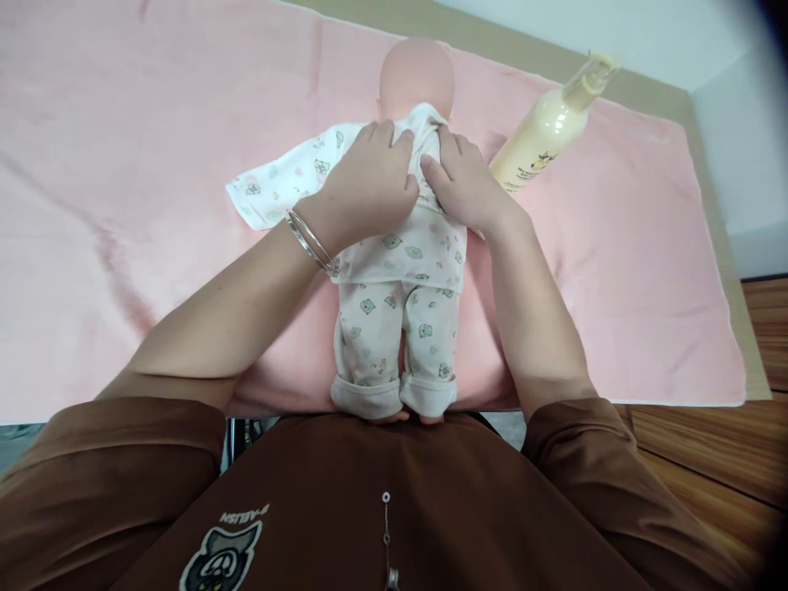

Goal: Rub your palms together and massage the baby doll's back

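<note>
A baby doll lies on its front or back, with only its smooth bald head showing above the clothes. It wears a white printed shirt and matching trousers with turned-up cuffs. My left hand is closed on the shirt at the upper body, fingers bent over the cloth near the neck. Opposite it, my right hand grips the shirt by the other shoulder, thumb toward the middle. Between both hands the fabric rises in a fold against the head. One sleeve stretches flat to the left; the other is hidden.
A pale yellow pump bottle lies or stands tilted just right of my right hand. Pink cloth covers the table, whose wooden edge shows at the back and right. A white wall rises behind.
</note>
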`<state>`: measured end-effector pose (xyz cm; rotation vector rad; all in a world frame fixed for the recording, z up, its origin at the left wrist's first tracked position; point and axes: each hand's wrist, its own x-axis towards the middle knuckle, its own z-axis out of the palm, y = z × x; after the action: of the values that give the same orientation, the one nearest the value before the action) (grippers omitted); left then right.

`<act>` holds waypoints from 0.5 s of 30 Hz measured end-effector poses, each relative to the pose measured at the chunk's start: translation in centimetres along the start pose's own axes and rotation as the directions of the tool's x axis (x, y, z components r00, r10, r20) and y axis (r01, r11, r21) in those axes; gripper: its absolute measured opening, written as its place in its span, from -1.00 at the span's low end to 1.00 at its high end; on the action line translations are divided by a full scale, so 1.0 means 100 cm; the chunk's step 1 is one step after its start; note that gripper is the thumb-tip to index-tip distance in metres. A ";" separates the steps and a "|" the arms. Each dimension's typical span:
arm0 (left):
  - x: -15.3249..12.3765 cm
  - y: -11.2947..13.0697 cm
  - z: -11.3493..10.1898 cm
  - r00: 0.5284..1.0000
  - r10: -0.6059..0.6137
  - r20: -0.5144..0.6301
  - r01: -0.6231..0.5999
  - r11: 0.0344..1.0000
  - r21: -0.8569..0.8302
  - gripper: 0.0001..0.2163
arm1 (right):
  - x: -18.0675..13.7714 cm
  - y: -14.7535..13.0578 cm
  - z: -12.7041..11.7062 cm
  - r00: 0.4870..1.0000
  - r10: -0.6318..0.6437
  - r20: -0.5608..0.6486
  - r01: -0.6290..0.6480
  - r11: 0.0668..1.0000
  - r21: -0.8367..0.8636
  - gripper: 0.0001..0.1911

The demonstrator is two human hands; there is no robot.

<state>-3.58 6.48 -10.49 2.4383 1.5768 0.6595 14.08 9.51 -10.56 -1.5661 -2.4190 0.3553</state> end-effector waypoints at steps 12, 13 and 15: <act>0.005 -0.001 0.007 0.977 -0.202 -0.064 0.203 0.979 0.013 -0.81 | -0.014 -0.036 -0.006 0.992 0.109 -0.064 -0.111 0.993 -0.038 -0.58; 0.001 0.006 0.005 0.986 -0.158 -0.049 0.161 0.985 0.062 -0.83 | -0.010 -0.029 -0.005 0.993 0.099 -0.071 -0.101 0.995 -0.024 -0.55; -0.005 0.017 0.001 1.000 -0.017 -0.008 0.018 0.983 0.181 -0.85 | -0.001 -0.013 -0.003 0.993 0.077 -0.085 -0.077 0.997 0.006 -0.46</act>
<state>-2.36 5.30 -10.10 2.5473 1.7290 0.5427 13.08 8.86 -9.86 -1.6419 -2.2986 0.2985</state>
